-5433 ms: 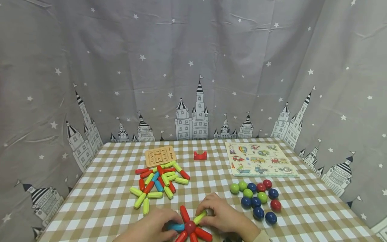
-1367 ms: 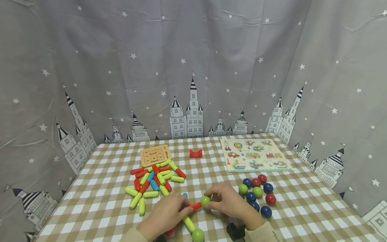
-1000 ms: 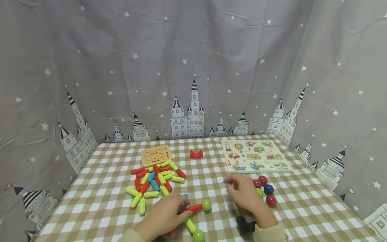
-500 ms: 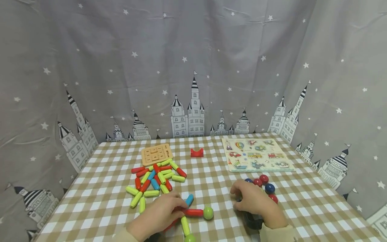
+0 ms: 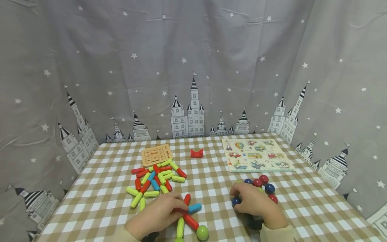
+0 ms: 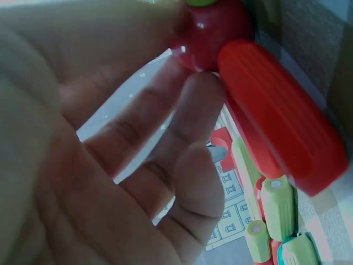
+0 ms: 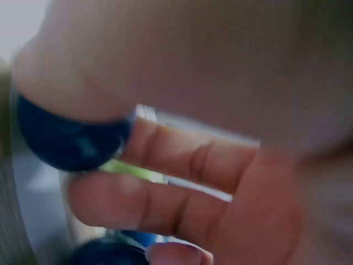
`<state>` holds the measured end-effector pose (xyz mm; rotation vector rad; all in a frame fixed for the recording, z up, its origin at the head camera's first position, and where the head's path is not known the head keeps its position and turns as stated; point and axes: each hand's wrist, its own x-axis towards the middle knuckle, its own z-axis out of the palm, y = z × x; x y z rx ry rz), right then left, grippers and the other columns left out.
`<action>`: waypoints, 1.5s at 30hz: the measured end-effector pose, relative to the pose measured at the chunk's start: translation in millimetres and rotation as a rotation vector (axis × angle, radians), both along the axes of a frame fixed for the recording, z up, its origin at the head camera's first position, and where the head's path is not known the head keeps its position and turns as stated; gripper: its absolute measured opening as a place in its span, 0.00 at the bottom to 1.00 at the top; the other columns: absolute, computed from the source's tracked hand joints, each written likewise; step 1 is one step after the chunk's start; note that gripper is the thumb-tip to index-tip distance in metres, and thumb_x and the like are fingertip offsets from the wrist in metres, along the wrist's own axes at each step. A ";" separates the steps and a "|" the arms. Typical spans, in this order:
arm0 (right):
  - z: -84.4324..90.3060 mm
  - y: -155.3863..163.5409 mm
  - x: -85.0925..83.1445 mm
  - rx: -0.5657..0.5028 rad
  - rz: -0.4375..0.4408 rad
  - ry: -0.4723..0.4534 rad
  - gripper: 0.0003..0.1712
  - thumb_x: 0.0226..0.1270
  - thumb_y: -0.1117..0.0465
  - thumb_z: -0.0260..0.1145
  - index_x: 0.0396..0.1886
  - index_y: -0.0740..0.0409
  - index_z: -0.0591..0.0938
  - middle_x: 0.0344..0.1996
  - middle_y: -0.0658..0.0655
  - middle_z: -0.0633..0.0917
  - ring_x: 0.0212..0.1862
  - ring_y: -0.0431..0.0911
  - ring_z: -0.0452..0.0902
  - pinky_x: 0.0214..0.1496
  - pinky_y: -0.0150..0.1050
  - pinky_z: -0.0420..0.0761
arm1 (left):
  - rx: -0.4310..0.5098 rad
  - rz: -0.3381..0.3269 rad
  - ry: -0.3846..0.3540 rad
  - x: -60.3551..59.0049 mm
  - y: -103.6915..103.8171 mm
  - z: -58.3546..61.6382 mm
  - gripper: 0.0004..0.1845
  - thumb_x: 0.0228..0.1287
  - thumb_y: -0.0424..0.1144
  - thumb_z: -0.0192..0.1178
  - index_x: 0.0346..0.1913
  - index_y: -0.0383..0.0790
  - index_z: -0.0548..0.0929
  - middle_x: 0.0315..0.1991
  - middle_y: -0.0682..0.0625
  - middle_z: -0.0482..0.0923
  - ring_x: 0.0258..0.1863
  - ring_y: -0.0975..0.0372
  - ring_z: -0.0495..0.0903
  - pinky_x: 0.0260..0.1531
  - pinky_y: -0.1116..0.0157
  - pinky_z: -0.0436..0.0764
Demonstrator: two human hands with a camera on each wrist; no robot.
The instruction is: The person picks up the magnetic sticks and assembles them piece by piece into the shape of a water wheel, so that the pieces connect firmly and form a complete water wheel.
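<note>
Right hand: The right hand, over by the ball group at half a second ago, now shows a glossy dark-blue ball pinched between thumb and fingers; whether it is off the cloth, I cannot tell.
Left hand: The left hand grips the glossy dark-red ball at the hub of the star-shaped build, thumb and fingertips against it.
Star-shaped build: Near the table's near edge, left of the right hand, it has turned clockwise since the last picture. The ridged blue stick now points right and slightly far; the ridged red stick tipped with a shiny light-green ball points near-right. A yellow-green stick points near, its green end ball cut by the frame. Another red stick points far.
Meaning: I judge a fresh ball is in hand while the build is held; the blue stick's outer end is bare.
Loose balls: Beyond and right of the right hand, red, blue and green, partly hidden.
Loose sticks: A heap at left, beyond the left hand.
Far side: A pale picture-puzzle board at right, a small red notched block mid-table, a light-brown number board at left.
</note>
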<state>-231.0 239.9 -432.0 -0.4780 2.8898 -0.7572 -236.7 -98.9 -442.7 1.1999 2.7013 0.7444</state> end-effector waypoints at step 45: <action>-32.5 -45.4 -13.7 -0.419 0.251 -0.077 0.15 0.62 0.57 0.78 0.47 0.51 0.86 0.35 0.45 0.86 0.34 0.36 0.79 0.36 0.31 0.78 | -0.126 0.102 0.067 -1.5 34.5 -9.0 0.07 0.63 0.46 0.74 0.41 0.51 0.91 0.31 0.63 0.73 0.30 0.71 0.67 0.30 0.71 0.70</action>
